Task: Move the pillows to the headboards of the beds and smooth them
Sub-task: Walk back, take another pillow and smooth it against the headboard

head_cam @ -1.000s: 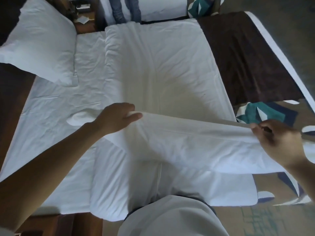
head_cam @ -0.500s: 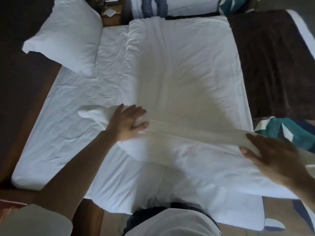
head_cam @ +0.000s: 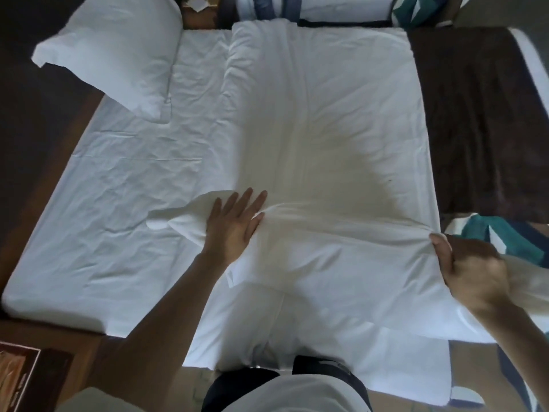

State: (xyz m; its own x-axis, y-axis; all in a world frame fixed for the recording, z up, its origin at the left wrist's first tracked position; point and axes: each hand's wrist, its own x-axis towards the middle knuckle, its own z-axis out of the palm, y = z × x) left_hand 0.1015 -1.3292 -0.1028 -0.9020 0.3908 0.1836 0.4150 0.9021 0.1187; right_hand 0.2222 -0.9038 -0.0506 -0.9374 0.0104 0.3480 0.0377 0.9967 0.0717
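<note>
Left hand [head_cam: 234, 226] flat, open on pillow [head_cam: 341, 263]; right hand [head_cam: 472, 272] pinches its far end. Advise: lift evenly toward headboard-side pillow [head_cam: 118, 55].

Two white pillows are lying on the bed: one pillow [head_cam: 118, 55] at eleven o'clock, a second pillow [head_cam: 341, 263] at the centre. Two hands are showing, the left hand [head_cam: 234, 227] and right hand [head_cam: 472, 272]. One brown blanket [head_cam: 481, 120] is lying at two o'clock.
</note>
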